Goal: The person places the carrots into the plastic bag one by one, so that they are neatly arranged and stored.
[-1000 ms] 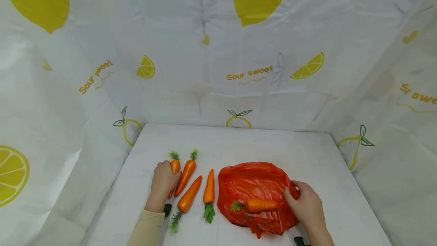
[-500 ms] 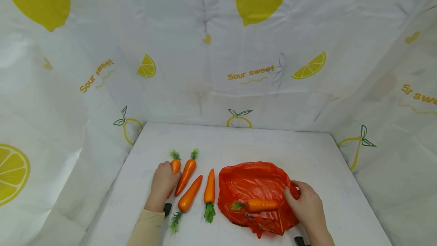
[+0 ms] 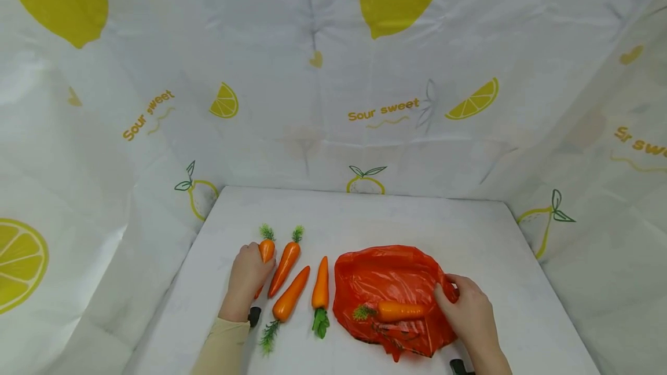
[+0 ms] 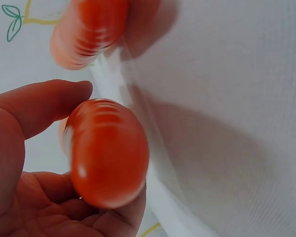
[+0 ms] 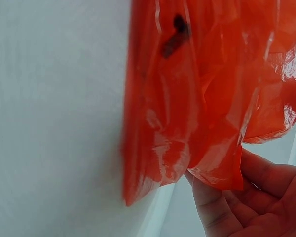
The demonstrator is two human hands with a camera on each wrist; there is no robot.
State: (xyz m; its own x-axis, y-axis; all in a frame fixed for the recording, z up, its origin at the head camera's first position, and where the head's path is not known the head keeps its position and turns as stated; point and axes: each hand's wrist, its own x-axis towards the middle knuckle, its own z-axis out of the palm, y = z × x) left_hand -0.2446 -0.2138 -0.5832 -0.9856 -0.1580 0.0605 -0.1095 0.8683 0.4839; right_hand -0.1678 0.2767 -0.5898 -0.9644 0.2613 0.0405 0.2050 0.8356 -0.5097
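At the left of the table, my left hand (image 3: 247, 276) pinches an orange carrot (image 3: 267, 250) with a feathery green top. The left wrist view shows that carrot's blunt orange body (image 4: 108, 153) between the thumb and the curled fingers, close over the tabletop. My right hand (image 3: 471, 311) grips the right edge of a crumpled red plastic bag (image 3: 385, 274). In the right wrist view, thumb and fingers pinch a hanging corner of the bag (image 5: 217, 163). A further carrot (image 3: 401, 311) lies sideways within the bag's outline, its leaves pointing left.
Between the left hand and the bag lie three more carrots: one slanted with its top away (image 3: 285, 268), one slanted with its top nearer (image 3: 292, 294), one upright in view (image 3: 320, 291). The white table (image 3: 365, 219) is enclosed by lemon-print sheeting (image 3: 292, 103).
The left hand and its carrot have shifted very slightly away from me, the leaves now a little higher in view. The right hand and the bag stay put.
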